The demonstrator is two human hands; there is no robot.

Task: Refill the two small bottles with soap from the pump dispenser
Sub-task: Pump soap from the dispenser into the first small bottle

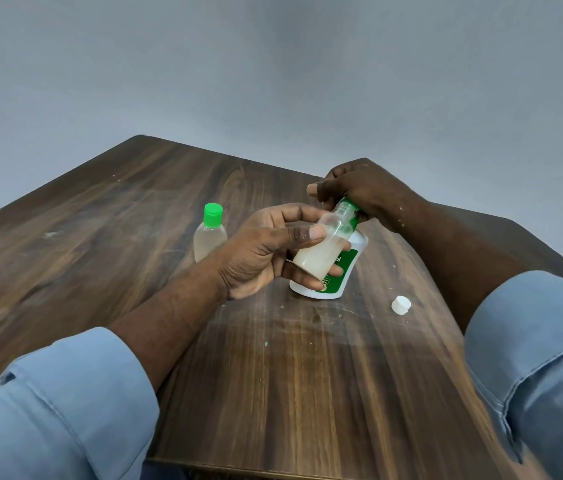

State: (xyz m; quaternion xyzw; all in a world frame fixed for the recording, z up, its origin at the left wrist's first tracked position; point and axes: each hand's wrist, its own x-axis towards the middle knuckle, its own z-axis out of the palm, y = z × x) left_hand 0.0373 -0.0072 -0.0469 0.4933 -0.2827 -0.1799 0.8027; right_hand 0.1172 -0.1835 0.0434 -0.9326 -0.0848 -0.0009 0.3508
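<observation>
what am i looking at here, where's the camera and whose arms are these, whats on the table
There is no machine: one wide camera sits on a person's head, looking down at their own arms in blue sleeves. The left hand holds a small uncapped bottle, tilted, part full of milky soap, its mouth up at the pump. The right hand grips the top of the white and green pump dispenser, which stands on the wooden table. Also there: a second small bottle, green cap on, and a loose white cap.
</observation>
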